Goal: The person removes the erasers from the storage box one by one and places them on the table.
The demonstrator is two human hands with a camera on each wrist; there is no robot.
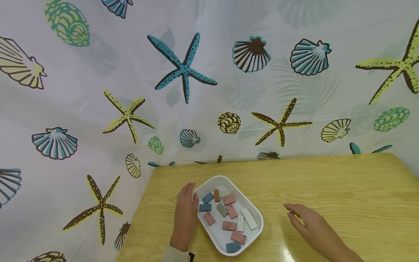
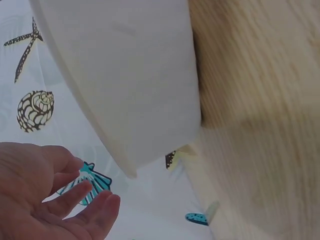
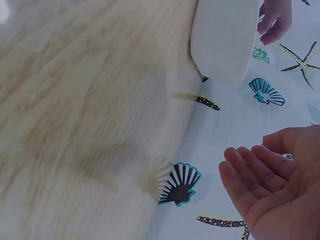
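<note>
A white tray [image 1: 219, 234] lies on the table, with small rectangular blocks in pink, blue, white and green spread over its bottom. One block [image 1: 216, 195] shows orange and green. My left hand [image 1: 186, 211] hovers beside the tray's left rim, its fingers loosely bent and holding nothing. In the left wrist view a gap separates that hand [image 2: 25, 190] from the tray's outer wall [image 2: 135, 75]. Off to the right of the tray, my right hand [image 1: 307, 218] is held over the table, fingers relaxed and nothing in them. The right wrist view shows its palm [image 3: 285, 200].
The wood-grain table [image 1: 327, 182] extends well to the right of the tray. Behind it and on the left hangs a pale curtain [image 1: 209, 120] printed with shells and starfish. A dark band [image 1: 191, 256] circles the left wrist below a light sleeve [image 1: 175, 254].
</note>
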